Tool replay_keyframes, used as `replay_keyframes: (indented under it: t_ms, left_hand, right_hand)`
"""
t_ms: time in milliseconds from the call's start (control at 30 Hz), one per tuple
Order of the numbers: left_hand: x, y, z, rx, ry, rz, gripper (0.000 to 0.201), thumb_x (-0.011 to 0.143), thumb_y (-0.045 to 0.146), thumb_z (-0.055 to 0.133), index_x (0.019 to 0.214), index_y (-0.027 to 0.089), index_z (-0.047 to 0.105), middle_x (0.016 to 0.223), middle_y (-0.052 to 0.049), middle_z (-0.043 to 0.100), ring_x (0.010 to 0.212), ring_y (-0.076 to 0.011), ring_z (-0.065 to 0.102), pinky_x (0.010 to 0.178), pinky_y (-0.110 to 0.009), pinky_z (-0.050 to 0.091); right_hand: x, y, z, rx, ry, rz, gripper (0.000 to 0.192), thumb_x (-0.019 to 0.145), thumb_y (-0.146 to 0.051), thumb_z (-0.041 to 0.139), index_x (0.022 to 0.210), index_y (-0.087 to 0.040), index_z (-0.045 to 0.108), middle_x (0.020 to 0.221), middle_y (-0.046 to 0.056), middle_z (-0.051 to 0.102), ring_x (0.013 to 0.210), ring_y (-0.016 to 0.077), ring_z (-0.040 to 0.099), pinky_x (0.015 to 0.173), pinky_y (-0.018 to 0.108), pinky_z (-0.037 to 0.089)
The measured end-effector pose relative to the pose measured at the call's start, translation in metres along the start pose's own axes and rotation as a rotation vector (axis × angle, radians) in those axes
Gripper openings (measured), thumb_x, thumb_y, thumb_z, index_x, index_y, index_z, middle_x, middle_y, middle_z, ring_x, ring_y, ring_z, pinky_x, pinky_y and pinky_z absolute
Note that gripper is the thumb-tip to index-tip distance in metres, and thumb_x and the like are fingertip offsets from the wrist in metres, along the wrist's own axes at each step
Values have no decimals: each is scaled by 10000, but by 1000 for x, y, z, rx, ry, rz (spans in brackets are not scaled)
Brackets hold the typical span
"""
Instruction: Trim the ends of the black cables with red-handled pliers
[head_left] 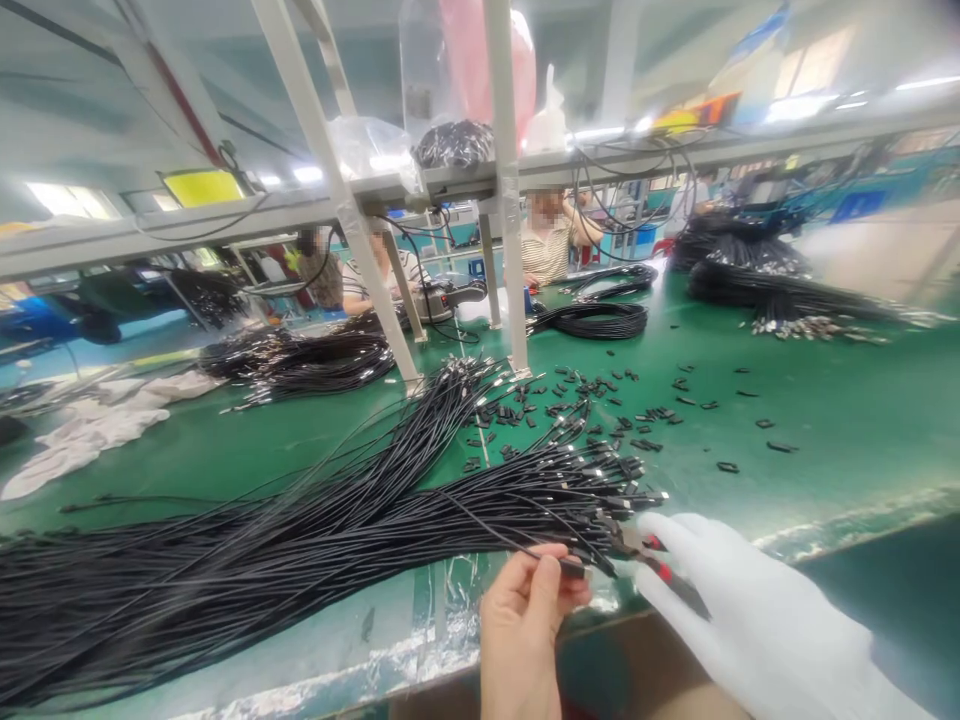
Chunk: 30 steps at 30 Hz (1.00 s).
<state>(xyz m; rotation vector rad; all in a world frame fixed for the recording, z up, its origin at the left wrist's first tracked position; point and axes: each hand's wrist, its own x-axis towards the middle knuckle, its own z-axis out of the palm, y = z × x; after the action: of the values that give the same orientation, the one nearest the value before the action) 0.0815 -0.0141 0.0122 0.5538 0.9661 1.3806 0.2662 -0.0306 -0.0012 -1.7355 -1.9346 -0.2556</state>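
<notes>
The person's bare left hand (525,605) is at the near edge of the green bench (825,420), its fingers (551,580) pinched shut on the end of a single black cable (495,535) just behind its connector (574,568); the cable runs back up and to the left into the large bundle of black cables (300,540) that lies fanned across the bench from the far left to the middle, its metal-tipped ends (600,480) pointing right; the right hand (720,590), in a white glove, lies just right of the left one, its fingers closed around a small tool with red on its handles (660,565), whose black tip points towards the pinched connector; whether the tip touches the connector cannot be told, for the spot is small and blurred; many small black caps (645,415) lie scattered on the bench beyond the cable ends, well apart from both hands; further back stand white frame posts (510,200) holding a shelf, with coils of black cable (592,320) and another heap of cables (300,360) around their feet; a white cloth (97,425) lies at the far left; other people sit at work on the far side of the bench, one in a striped shirt (547,250).
</notes>
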Motion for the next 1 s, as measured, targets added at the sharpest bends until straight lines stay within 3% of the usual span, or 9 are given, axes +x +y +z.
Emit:
replay_keyframes:
  t_ms: [100, 167, 400, 667, 800, 900, 1000]
  left_hand:
    - [-1, -2, 1, 15, 19, 2, 469, 544, 564, 973, 755, 167, 842, 724, -47, 788, 651, -153, 717, 646, -226, 612]
    - [-1, -4, 1, 40, 28, 19, 463, 551, 571, 966, 751, 173, 841, 735, -35, 783, 639, -143, 704, 642, -221, 612]
    - [-1, -4, -2, 64, -4, 31, 434, 575, 563, 959, 749, 185, 834, 672, -17, 760, 613, -137, 697, 642, -209, 597]
    - [1, -5, -6, 113, -10, 66, 455, 606, 583, 938, 769, 173, 827, 722, -22, 757, 619, -141, 696, 650, -220, 588]
    - [3, -5, -7, 129, -13, 66, 458, 607, 588, 936, 757, 171, 820, 697, -23, 751, 626, -143, 694, 650, -215, 577]
    - [5, -5, -6, 114, -8, 72, 444, 596, 572, 948, 746, 175, 820, 690, -22, 760, 612, -143, 697, 648, -219, 582]
    - [6, -6, -5, 85, -1, 78, 440, 580, 563, 959, 736, 177, 819, 664, -21, 761, 604, -144, 704, 642, -217, 586]
  right_hand:
    - [-4, 14, 2, -226, 137, -297, 398, 971, -355, 499, 1323, -179, 556, 994, 86, 674, 852, 253, 695, 625, 349, 534]
    - [-4, 13, -1, -279, 150, -352, 439, 938, -321, 540, 1337, -139, 547, 965, 87, 651, 836, 258, 673, 639, 362, 533]
    - [-1, -5, -6, -331, 130, -288, 482, 847, -348, 648, 1279, -138, 612, 932, 101, 643, 875, 311, 618, 605, 398, 460]
    - [2, -7, -2, -345, 147, -303, 573, 770, -373, 732, 1279, -143, 602, 960, 91, 674, 878, 298, 586, 627, 398, 397]
    - [3, -10, -6, -362, 43, -248, 560, 767, -383, 776, 1264, -168, 633, 932, 79, 663, 820, 283, 578, 642, 398, 379]
    - [6, -11, -7, -382, -12, -216, 496, 714, -393, 836, 1147, -202, 686, 875, 56, 643, 777, 274, 566, 650, 397, 366]
    - [10, -9, -3, -350, 42, -274, 426, 663, -440, 864, 992, -232, 692, 781, 23, 610, 720, 256, 533, 624, 378, 327]
